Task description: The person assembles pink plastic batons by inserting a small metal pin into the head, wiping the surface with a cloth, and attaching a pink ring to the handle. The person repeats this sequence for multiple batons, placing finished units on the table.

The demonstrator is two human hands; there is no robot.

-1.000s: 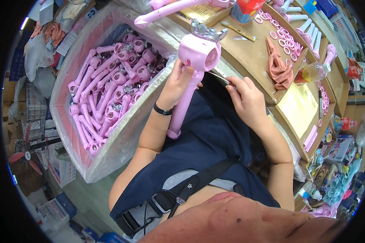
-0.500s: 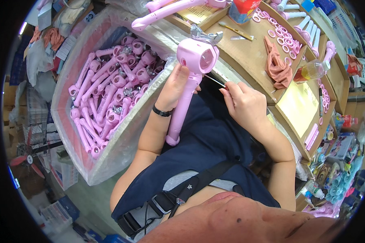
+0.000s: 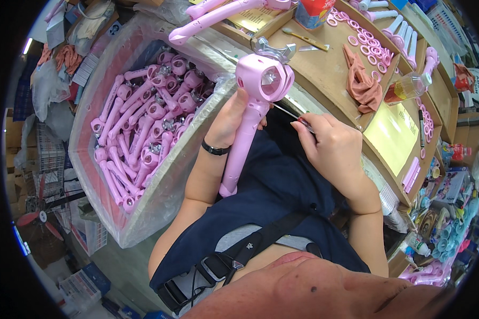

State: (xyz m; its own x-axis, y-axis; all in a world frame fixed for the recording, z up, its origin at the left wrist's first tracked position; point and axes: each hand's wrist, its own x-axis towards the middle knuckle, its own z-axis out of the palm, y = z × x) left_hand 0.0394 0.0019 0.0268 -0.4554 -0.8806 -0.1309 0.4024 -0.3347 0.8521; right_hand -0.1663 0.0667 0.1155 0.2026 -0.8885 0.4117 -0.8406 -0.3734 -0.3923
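My left hand (image 3: 224,127) is closed around the neck of a pink plastic wand (image 3: 238,146). Its hollow round head, capped by a shiny silver piece (image 3: 271,50), points up and away from me, and its long handle slants down to my lap. In my right hand (image 3: 336,151) is a thin screwdriver (image 3: 288,112), its fingers wrapped over a red and dark grip. The metal shaft reaches toward the wand's neck just below the head. Whether the tip touches the wand or sits in a screw, I cannot tell.
A plastic-lined bin (image 3: 127,234) full of similar pink wands stands at my left. On the right, cardboard trays (image 3: 324,74) hold pink rings (image 3: 378,53), an orange cloth (image 3: 363,80), a toothbrush (image 3: 306,38), a bottle (image 3: 407,87) and a yellow sheet (image 3: 391,135). Another wand (image 3: 213,21) lies ahead.
My right hand has moved slightly right and down, exposing the screwdriver's red grip. The wand has turned a little in my left hand, so its round opening and silver top show more.
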